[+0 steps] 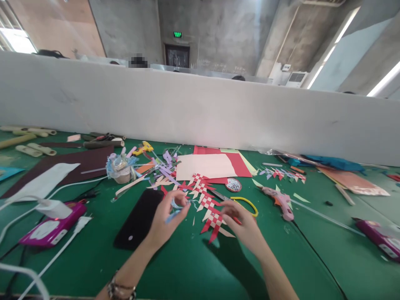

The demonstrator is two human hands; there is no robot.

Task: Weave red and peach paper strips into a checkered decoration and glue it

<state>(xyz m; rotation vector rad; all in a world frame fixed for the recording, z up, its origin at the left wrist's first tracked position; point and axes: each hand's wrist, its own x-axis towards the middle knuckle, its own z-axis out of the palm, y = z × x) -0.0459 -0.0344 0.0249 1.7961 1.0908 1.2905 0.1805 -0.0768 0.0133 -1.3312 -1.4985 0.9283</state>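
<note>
My left hand point(168, 217) is pinched shut on a thin light blue paper strip point(175, 205), held just above the green table point(187, 266). My right hand point(243, 223) is closed, its fingers curled beside the red and white woven paper pieces point(210, 208); something red shows at its fingertips, but I cannot make out what. A black phone point(139, 220) lies flat just left of my left hand. Scissors with a yellow handle point(246, 203) lie behind my right hand.
A pink glue gun point(279, 202) lies right of the scissors. Cream and red paper sheets point(212, 166), loose strips and a small decorated cup point(120, 168) sit further back. A magenta device point(53, 227) with white cables lies at left. A white partition point(200, 112) closes off the far edge.
</note>
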